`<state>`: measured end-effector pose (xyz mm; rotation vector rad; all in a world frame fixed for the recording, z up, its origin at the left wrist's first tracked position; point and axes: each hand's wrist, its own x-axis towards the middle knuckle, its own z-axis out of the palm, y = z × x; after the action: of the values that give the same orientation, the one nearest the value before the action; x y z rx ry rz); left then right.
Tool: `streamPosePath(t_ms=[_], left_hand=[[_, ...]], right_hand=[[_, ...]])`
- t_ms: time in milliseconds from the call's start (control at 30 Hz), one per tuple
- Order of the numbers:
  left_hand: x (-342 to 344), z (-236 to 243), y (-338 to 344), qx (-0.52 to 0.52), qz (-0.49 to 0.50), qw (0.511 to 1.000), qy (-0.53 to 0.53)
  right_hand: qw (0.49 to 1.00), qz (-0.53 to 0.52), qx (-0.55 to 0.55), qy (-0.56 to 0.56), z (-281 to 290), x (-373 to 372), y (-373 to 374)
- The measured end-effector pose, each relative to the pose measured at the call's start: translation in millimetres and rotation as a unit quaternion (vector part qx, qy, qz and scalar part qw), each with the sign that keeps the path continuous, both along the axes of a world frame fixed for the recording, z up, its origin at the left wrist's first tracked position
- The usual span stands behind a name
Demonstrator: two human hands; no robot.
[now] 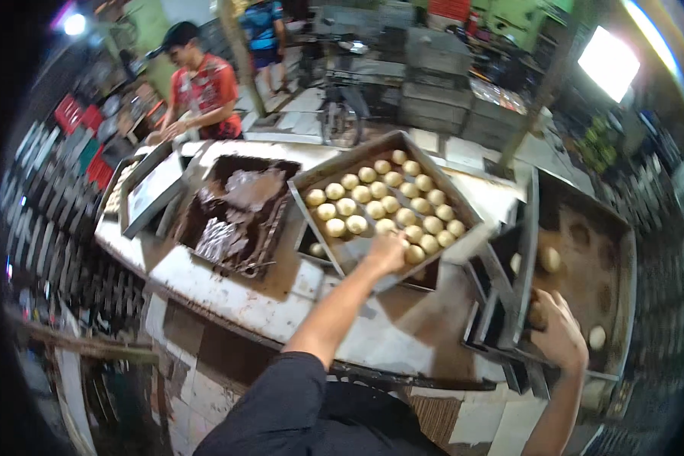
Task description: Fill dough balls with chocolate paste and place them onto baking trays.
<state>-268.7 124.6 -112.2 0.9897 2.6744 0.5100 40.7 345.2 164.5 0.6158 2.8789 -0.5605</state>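
Note:
Pale round dough balls sit in rows in a metal tray at the middle of the table. My left hand reaches into this tray's near part, its fingers curled down among the balls; what they hold is hidden. At the right, my right hand is inside a deeper metal tray, its fingers closed around a dough ball by the left wall. Two more pale balls lie in that tray, one beyond my hand and one to its right.
A dark, crusted pan with crumpled foil-like sheets stands left of the middle tray. More trays are at the table's far left, near a person in red. Other trays are stacked under the right one. A bicycle stands behind the white table.

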Motion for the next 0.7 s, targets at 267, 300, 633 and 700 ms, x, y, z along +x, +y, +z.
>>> streamPosePath(t_ms=[267,300,633,700], left_hand=[[68.3,78.6,-199.0,0.443,0.057,0.774,-0.448],[78.6,73.0,-244.5,0.446,0.081,0.744,-0.491],[120.6,2.2,-536.3,0.655,0.384,0.439,-0.481],[88.4,24.7,-557.8,0.667,0.373,0.458,-0.455]], right_hand=[[0.846,0.040,-0.156,0.508,-39.2,-112.5,-232.7],[0.854,0.129,-0.148,0.483,-57.2,-146.2,-277.7],[0.898,0.432,0.078,-0.024,-217.0,-351.0,-485.6],[0.871,0.485,0.074,-0.026,-227.4,-375.2,-501.6]])
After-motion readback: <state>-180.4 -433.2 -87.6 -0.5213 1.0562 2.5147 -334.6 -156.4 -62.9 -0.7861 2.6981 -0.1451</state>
